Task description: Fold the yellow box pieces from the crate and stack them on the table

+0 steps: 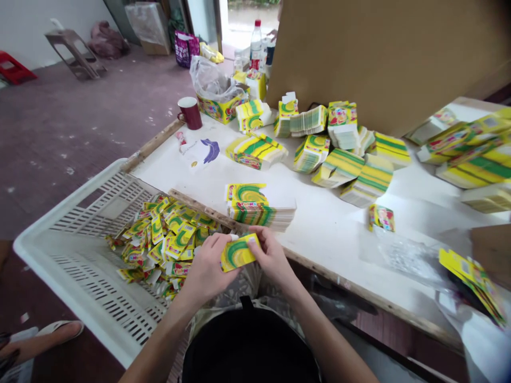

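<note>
A small yellow and green carton (239, 253) is held between my two hands, above the near edge of the table. My left hand (208, 266) grips its left end, with the thumb out at the top. On its right end, the fingers and thumb of my right hand (269, 252) are closed. Just beyond my hands a stack of flat printed cartons (259, 208) lies on the white table (319, 229). To the left, a heap of small yellow cartons (167, 239) fills part of a white plastic crate (80, 271).
More carton bundles (335, 165) lie across the back of the table, and blurred ones (475, 143) are at the right. A maroon mug (190, 113), a box with a plastic bag (217, 103) and a bottle (256, 45) stand at the far left. A person's foot (59, 332) shows lower left.
</note>
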Action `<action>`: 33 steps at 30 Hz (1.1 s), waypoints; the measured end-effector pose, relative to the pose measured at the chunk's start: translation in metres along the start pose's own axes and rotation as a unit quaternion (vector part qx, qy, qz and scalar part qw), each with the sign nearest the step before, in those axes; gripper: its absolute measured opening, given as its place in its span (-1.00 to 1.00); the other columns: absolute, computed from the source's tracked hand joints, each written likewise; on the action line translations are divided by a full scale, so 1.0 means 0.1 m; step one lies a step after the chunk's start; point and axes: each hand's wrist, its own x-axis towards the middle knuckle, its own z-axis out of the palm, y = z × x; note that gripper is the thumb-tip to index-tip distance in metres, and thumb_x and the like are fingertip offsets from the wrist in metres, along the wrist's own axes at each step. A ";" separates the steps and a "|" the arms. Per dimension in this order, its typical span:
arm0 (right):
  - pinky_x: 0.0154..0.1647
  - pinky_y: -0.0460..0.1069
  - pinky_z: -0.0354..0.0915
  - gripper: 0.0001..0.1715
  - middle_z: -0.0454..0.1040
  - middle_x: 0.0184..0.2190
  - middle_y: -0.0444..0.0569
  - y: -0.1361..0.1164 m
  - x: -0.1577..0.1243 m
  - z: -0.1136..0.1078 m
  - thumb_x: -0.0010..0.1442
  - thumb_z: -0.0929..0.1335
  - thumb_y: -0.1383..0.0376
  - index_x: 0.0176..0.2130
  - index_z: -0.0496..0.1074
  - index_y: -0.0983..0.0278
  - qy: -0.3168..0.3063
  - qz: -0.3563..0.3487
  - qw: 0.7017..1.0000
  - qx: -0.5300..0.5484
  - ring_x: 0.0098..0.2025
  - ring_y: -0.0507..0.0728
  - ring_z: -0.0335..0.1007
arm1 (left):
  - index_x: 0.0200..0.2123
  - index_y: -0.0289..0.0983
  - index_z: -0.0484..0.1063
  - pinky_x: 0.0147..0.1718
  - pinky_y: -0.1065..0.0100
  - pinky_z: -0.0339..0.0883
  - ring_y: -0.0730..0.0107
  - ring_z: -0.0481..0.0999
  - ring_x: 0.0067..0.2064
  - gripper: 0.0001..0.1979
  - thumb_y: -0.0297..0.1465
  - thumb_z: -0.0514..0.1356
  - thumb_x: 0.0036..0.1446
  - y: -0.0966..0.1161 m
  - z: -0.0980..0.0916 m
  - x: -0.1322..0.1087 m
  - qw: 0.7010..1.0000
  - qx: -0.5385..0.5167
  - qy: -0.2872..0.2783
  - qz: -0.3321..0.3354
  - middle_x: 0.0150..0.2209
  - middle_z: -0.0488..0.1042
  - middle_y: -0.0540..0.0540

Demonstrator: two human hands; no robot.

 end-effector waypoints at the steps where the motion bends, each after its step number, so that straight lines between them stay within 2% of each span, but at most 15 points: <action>1: -0.18 0.07 0.39 -0.42 0.47 -0.17 0.02 -0.04 0.02 0.00 0.13 0.39 0.24 0.11 0.21 0.24 -0.022 -0.010 0.999 -0.030 -0.20 0.16 0.45 | -0.05 -0.23 0.28 -0.06 0.18 0.32 0.13 0.41 -0.04 -0.56 -0.35 0.29 -0.02 -0.07 -0.05 -0.04 1.000 0.008 -0.006 -0.005 -0.12 0.42 -0.14; 3: -0.17 0.08 0.37 -0.35 0.48 -0.16 0.04 -0.17 0.10 -0.05 0.07 0.43 0.28 0.13 0.24 0.25 -0.047 -0.049 0.991 -0.119 -0.18 0.18 0.45 | -0.03 -0.22 0.28 -0.06 0.16 0.32 0.12 0.42 -0.04 -0.56 -0.28 0.28 0.01 -0.28 -0.18 -0.13 0.999 0.032 -0.013 -0.017 -0.11 0.43 -0.15; 4: -0.17 0.07 0.36 -0.46 0.49 -0.19 0.04 -0.26 0.17 -0.09 0.09 0.42 0.27 0.07 0.32 0.25 -0.037 -0.078 0.982 -0.170 -0.19 0.18 0.44 | -0.01 -0.22 0.28 -0.06 0.13 0.32 0.09 0.42 -0.04 -0.54 -0.25 0.28 0.02 -0.41 -0.25 -0.19 0.998 0.058 -0.009 -0.026 -0.10 0.44 -0.17; 6: -0.12 0.09 0.33 -0.78 0.51 -0.24 0.02 -0.44 0.33 -0.19 0.20 0.35 0.24 -0.14 0.46 0.24 0.033 -0.141 0.951 -0.272 -0.19 0.18 0.42 | -0.06 -0.26 0.33 -0.05 0.01 0.28 -0.03 0.42 -0.05 -0.48 -0.12 0.30 -0.04 -0.67 -0.41 -0.30 0.989 0.136 0.021 -0.049 -0.12 0.46 -0.22; 9: -0.07 0.14 0.29 -0.77 0.46 -0.19 0.11 -0.57 0.60 -0.32 0.19 0.35 0.22 -0.16 0.47 0.29 0.160 -0.164 0.876 -0.424 -0.11 0.26 0.34 | -0.08 -0.28 0.36 0.01 -0.05 0.23 -0.09 0.39 0.01 -0.44 0.01 0.22 0.00 -0.91 -0.53 -0.41 0.975 0.187 0.093 -0.076 -0.07 0.45 -0.29; 11: -0.09 0.18 0.27 -0.77 0.44 -0.23 0.16 -0.54 0.73 -0.37 0.17 0.37 0.21 -0.22 0.47 0.32 0.176 -0.143 0.835 -0.502 -0.13 0.31 0.30 | -0.10 -0.27 0.37 0.00 -0.01 0.26 -0.02 0.42 -0.02 -0.50 0.00 0.18 0.05 -0.90 -0.51 -0.42 0.979 0.151 0.112 -0.082 -0.11 0.48 -0.25; 14: -0.15 0.18 0.26 -0.83 0.42 -0.30 0.13 -0.43 0.81 -0.38 0.19 0.35 0.22 -0.31 0.41 0.30 0.174 -0.140 0.818 -0.530 -0.20 0.30 0.28 | -0.12 -0.25 0.41 0.00 0.06 0.30 0.07 0.47 -0.04 -0.60 -0.10 0.21 0.07 -0.70 -0.33 -0.33 0.991 0.035 0.101 -0.085 -0.14 0.52 -0.19; 16: -0.17 0.15 0.26 -0.88 0.42 -0.31 0.09 -0.40 0.78 -0.38 0.17 0.35 0.25 -0.31 0.35 0.27 0.184 -0.153 0.828 -0.507 -0.22 0.27 0.29 | -0.13 -0.23 0.44 0.01 0.10 0.31 0.13 0.48 -0.04 -0.67 -0.19 0.24 0.07 -0.52 -0.18 -0.24 0.991 -0.057 0.065 -0.102 -0.13 0.53 -0.15; 18: -0.20 0.10 0.26 -0.86 0.44 -0.30 0.03 -0.43 0.68 -0.36 0.14 0.37 0.31 -0.29 0.29 0.24 0.176 -0.159 0.863 -0.446 -0.25 0.22 0.32 | -0.13 -0.22 0.44 0.01 0.13 0.32 0.17 0.50 -0.06 -0.70 -0.25 0.26 0.06 -0.35 -0.02 -0.15 0.978 -0.169 0.008 -0.124 -0.12 0.54 -0.14; 21: -0.31 0.00 0.26 -0.75 0.42 -0.36 -0.10 -0.51 0.45 -0.29 0.08 0.40 0.34 -0.27 0.23 0.21 0.127 -0.143 0.928 -0.319 -0.37 0.11 0.34 | -0.02 -0.22 0.36 -0.01 0.13 0.34 0.14 0.49 -0.02 -0.46 -0.17 0.36 -0.07 -0.15 0.21 -0.01 0.911 -0.389 -0.004 -0.135 -0.08 0.51 -0.19; 24: -0.40 -0.07 0.20 -0.75 0.36 -0.42 -0.17 -0.53 0.16 -0.14 0.07 0.42 0.35 -0.31 0.24 0.21 0.022 -0.115 0.964 -0.240 -0.44 0.05 0.27 | -0.03 -0.24 0.38 -0.05 0.10 0.36 0.04 0.45 0.01 -0.29 0.10 0.29 -0.16 0.05 0.34 0.14 0.784 -0.607 0.064 -0.112 -0.08 0.49 -0.22; 28: -0.41 -0.09 0.14 -0.76 0.28 -0.52 -0.21 -0.45 -0.12 0.10 0.06 0.42 0.35 -0.46 0.24 0.23 -0.057 -0.068 0.988 -0.123 -0.46 0.02 0.18 | -0.20 -0.24 0.45 -0.10 0.22 0.38 0.22 0.49 -0.16 -0.47 0.09 0.17 0.00 0.32 0.31 0.30 0.637 -0.732 0.216 -0.111 -0.29 0.49 -0.10; 30: -0.38 -0.08 0.15 -0.76 0.27 -0.50 -0.20 -0.43 -0.18 0.19 0.05 0.43 0.30 -0.45 0.26 0.24 -0.079 -0.051 0.995 -0.031 -0.43 0.03 0.17 | -0.29 -0.25 0.43 -0.22 0.32 0.39 0.37 0.44 -0.33 -0.53 0.05 0.17 0.02 0.40 0.26 0.35 0.599 -0.749 0.264 -0.103 -0.41 0.39 -0.02; 31: -0.36 -0.08 0.16 -0.76 0.27 -0.47 -0.19 -0.42 -0.20 0.22 0.05 0.44 0.28 -0.43 0.28 0.24 -0.094 -0.043 0.995 0.006 -0.40 0.03 0.18 | -0.34 -0.24 0.41 -0.30 0.37 0.38 0.44 0.39 -0.40 -0.54 0.07 0.16 0.01 0.41 0.25 0.36 0.598 -0.745 0.276 -0.107 -0.46 0.33 0.02; 33: -0.34 -0.08 0.16 -0.70 0.27 -0.44 -0.19 -0.40 -0.19 0.25 0.00 0.48 0.25 -0.40 0.28 0.24 -0.109 -0.026 0.993 0.044 -0.38 0.03 0.18 | -0.40 -0.22 0.35 -0.41 0.44 0.33 0.50 0.28 -0.48 -0.51 0.12 0.15 -0.01 0.41 0.24 0.36 0.627 -0.711 0.290 -0.130 -0.50 0.22 0.06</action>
